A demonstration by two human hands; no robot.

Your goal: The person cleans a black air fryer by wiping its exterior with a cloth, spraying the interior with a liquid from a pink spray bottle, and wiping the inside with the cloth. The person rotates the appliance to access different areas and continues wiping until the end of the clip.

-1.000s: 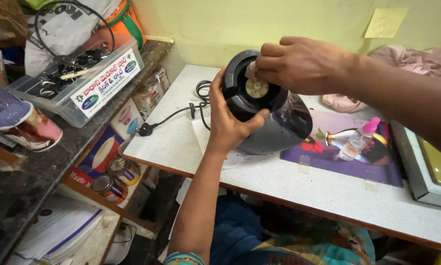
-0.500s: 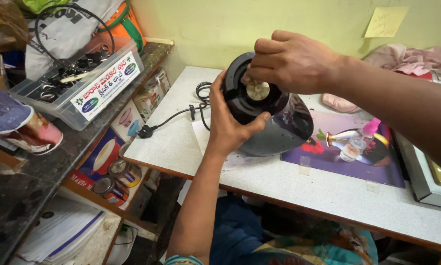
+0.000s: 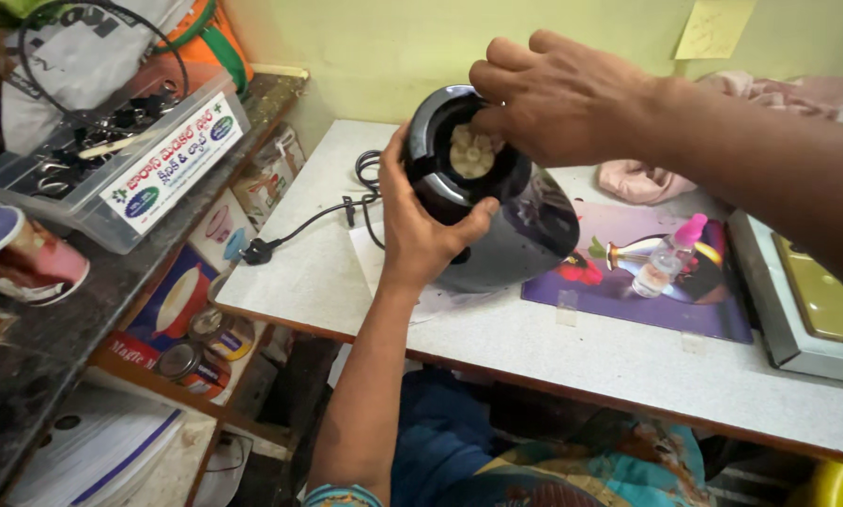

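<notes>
Left hand (image 3: 421, 235) grips tilted black mixer base (image 3: 497, 211), top facing camera; right hand (image 3: 553, 99) pinches its white coupler (image 3: 473, 153)

Clutter around the white table (image 3: 628, 366)

A clear plastic box (image 3: 112, 178) sits far left; a small bottle (image 3: 666, 258), pink cloth (image 3: 642, 180) and yellow note (image 3: 714, 28) lie right.

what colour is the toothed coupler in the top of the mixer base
Cream or off-white, set in the black mixer base; the coupler shows best in the head view.
</notes>
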